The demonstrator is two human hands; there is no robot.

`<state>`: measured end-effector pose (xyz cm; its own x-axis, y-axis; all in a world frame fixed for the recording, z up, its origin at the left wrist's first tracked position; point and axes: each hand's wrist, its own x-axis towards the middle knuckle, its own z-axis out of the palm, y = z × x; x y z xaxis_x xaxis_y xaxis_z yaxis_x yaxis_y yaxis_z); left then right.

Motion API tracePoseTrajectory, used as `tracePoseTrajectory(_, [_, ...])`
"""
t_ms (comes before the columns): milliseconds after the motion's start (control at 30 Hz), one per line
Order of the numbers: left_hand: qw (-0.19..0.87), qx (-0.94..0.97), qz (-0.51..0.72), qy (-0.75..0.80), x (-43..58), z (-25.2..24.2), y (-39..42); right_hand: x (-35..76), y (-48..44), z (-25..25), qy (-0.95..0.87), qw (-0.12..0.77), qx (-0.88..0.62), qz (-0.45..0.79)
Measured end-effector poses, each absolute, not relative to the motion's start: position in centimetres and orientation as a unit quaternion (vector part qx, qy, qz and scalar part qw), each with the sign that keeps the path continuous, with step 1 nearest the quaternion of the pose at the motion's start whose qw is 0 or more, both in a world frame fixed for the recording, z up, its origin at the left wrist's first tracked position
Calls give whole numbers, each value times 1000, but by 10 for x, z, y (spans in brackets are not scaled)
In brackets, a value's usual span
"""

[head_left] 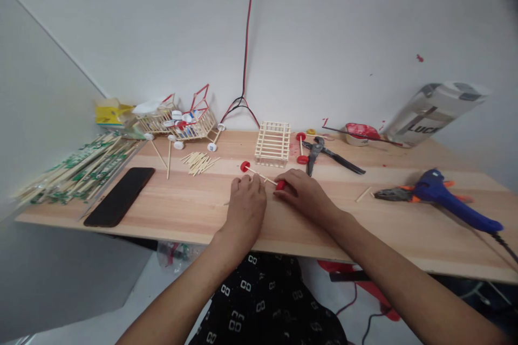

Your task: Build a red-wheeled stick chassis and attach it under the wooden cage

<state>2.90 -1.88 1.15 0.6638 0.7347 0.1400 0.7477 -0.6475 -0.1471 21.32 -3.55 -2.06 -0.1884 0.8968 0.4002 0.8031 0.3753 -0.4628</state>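
Note:
A thin wooden stick (259, 174) with a red cap wheel (245, 166) at its far end and another red cap (280, 185) at its near end lies on the wooden table (194, 210). My left hand (245, 207) rests knuckles-up beside the stick, fingers curled near its middle. My right hand (305, 194) is closed over the near red cap, pinching it. Just behind stands a small wooden stick cage (273, 143).
A black phone (120, 195) and packets of chopsticks (76, 167) lie at the left. Stick carts (182, 121), loose sticks (199, 162), a second red-wheeled axle (301, 148), pliers (319, 152), a red paint dish (358, 133) and a blue glue gun (445, 199) are spread about.

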Motion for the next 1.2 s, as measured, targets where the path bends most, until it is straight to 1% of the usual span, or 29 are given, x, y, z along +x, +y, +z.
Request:
tracePoseTrajectory(300, [101,-906,-33,-410,29,13,-19,213,-36,-19,-769,306,-556,74])
tracePoseTrajectory(633, [108,-907,-49,-403,28,11,-19,213,-36,-19,-765,318,-554,81])
tracePoseTrajectory(1200, [107,-907,-37,-406,28,12,-19,213,-36,-18,-768,314,-552,82])
